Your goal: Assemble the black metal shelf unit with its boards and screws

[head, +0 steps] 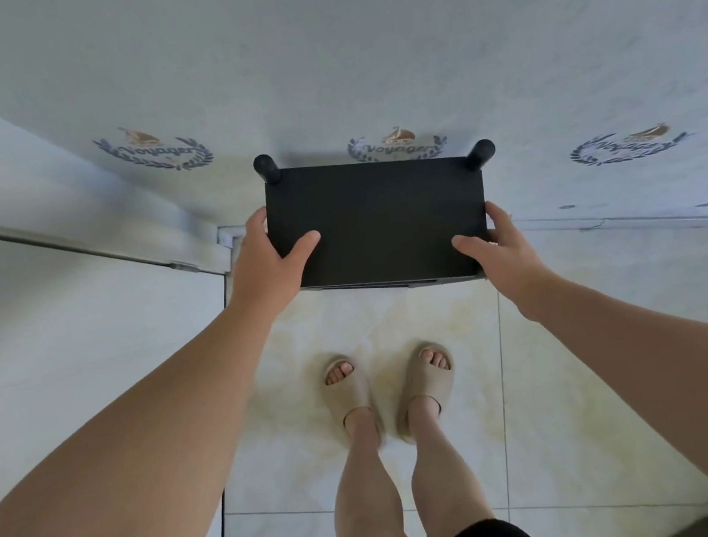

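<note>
Black shelf unit (377, 222), flat-topped, two round posts behind, gripped by left hand (268, 259) and right hand (497, 251) fingers.

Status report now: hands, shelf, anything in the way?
Left hand grips shelf at left edge. Right hand grips right edge. Shelf close to wall. No obstacle seen.

The wall (350, 34) ahead is pale grey-blue with a faint marbled pattern. Low on it runs a row of printed emblems (154, 149), each a wreath around a small ship and the word "Voyager" (the middle one is partly hidden). The floor (594, 368) is glossy off-white tile with yellowish veining and thin grout lines. At left stands a white panel (24, 323), perhaps a door, crossed by a metal strip (33, 237). The light is soft and even.
</note>
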Demonstrator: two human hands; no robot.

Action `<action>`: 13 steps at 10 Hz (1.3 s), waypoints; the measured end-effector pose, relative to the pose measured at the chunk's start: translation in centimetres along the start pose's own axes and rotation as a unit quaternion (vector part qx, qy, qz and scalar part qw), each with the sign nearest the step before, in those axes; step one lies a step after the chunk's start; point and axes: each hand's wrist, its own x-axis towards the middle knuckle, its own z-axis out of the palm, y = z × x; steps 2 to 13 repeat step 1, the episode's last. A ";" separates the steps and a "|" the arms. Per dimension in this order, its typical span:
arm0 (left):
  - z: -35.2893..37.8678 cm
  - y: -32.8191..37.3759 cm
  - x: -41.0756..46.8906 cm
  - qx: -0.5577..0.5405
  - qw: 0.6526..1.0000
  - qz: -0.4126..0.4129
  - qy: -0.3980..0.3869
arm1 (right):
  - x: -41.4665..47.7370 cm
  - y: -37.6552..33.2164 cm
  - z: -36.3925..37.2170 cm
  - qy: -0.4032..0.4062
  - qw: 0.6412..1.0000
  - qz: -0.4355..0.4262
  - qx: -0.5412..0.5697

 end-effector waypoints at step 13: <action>-0.1 0.6 -0.1 0.068 0.998 -0.003 0.002 | -0.9 -0.6 0.1 0.012 1.000 0.002 -0.021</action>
